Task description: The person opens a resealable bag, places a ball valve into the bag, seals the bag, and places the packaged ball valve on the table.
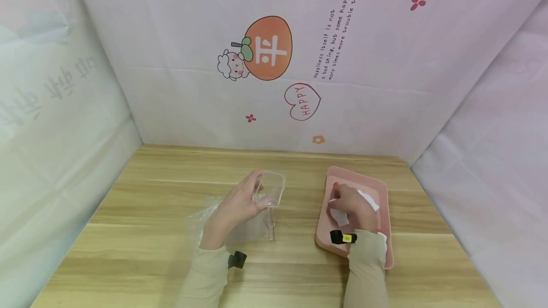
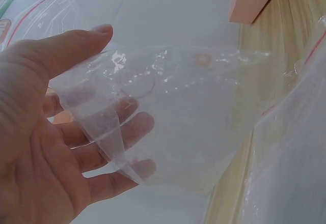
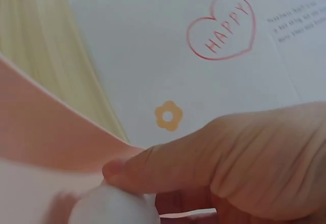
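Note:
My left hand (image 1: 235, 208) holds a clear plastic bag (image 1: 271, 189) above the table. In the left wrist view the thumb lies along the rim of the bag (image 2: 178, 117), and the fingers show through its film. Over on the right, my right hand (image 1: 353, 203) reaches down into a pink tray (image 1: 323, 220). Its thumb and fingers pinch a smooth white rounded thing (image 3: 114, 206), partly hidden by the hand; its kind cannot be made out. More white pieces (image 1: 369, 200) lie in the tray.
Flat clear zip bags (image 1: 252, 232) with a red seal line (image 2: 316, 48) lie on the wooden table (image 1: 141, 213) under my left forearm. A printed white cloth (image 1: 192, 108) hangs behind the table, with white sheets at both sides.

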A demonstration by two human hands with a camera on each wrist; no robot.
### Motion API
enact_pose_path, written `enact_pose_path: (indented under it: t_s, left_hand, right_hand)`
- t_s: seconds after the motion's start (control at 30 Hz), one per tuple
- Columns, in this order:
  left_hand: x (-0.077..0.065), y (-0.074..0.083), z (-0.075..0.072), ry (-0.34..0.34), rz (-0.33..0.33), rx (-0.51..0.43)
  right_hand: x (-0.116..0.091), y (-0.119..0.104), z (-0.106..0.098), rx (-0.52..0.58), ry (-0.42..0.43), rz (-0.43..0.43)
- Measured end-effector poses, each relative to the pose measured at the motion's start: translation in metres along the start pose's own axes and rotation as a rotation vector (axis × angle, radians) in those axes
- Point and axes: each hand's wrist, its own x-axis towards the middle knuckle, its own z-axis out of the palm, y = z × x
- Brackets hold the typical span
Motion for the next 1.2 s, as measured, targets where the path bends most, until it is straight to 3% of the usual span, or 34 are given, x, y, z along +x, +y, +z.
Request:
enact_pose_path:
  t_s: [0.23,0.43,0.7,0.9,1.0,1.2]
  left_hand:
    - [0.001,0.002,-0.001,-0.006,-0.001,0.002]
    - [-0.001,0.003,-0.003,-0.005,-0.030,-0.009]
    - [-0.001,0.003,-0.004,-0.006,-0.030,-0.001]
    - [0.000,0.004,-0.003,-0.010,-0.039,-0.024]
    - [-0.001,0.005,-0.003,-0.006,-0.033,-0.026]
    - [-0.002,0.005,-0.003,-0.004,-0.044,-0.020]
  right_hand:
    - [-0.004,0.015,-0.007,0.102,0.047,-0.060]
    - [-0.012,0.021,-0.013,0.245,0.096,0.009]
    - [-0.014,0.022,-0.020,0.267,0.188,-0.017]
    - [-0.020,0.015,-0.024,0.442,0.281,-0.050]
    - [-0.024,0.011,-0.028,0.564,0.324,-0.117]
    - [-0.036,0.002,-0.038,0.813,0.361,-0.376]
